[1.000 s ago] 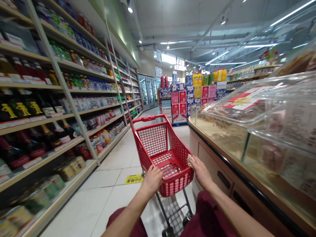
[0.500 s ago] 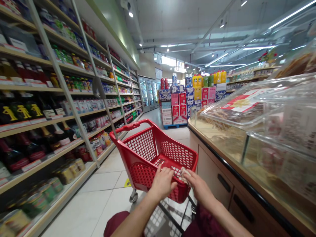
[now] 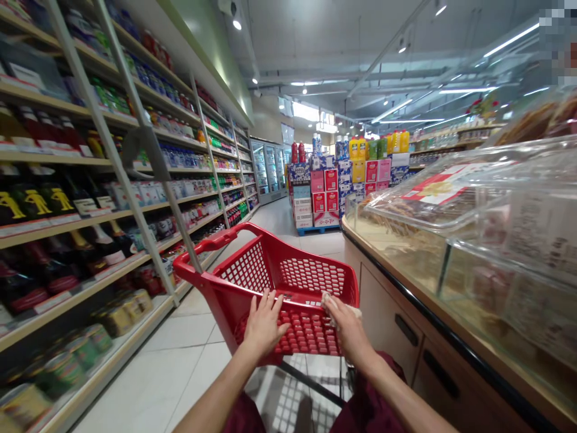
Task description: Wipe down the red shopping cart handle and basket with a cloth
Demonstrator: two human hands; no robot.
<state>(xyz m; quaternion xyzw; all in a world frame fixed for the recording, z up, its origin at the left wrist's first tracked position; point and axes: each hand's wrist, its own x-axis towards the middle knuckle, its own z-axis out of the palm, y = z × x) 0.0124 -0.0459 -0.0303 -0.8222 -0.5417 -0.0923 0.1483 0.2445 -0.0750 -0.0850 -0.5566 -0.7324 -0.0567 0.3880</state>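
A red plastic shopping cart (image 3: pixel 288 325) stands right in front of me, turned side-on, with its handle at the left. My left hand (image 3: pixel 262 325) lies against the near upper rim of the basket, fingers spread and nothing in them. Closer to the basket's right end, my right hand (image 3: pixel 346 328) is closed on a crumpled whitish cloth (image 3: pixel 328 300) at the same rim. The basket wall is a mesh of holes. A grey pole with a dark grey holder (image 3: pixel 153 153) rises from the handle end.
Shelves of bottles and cans (image 3: pixel 121 222) line the left side. At right runs a counter (image 3: pixel 387 288) with clear plastic covers (image 3: pixel 433 186). Stacked drink cartons (image 3: pixel 325 192) stand on a blue pallet ahead. Tiled floor (image 3: pixel 180 355) lies around the cart.
The cart has turned, its handle end swinging left and nearer. My left hand has moved left along the rim and spread its fingers. My right hand stays closed on the cloth.
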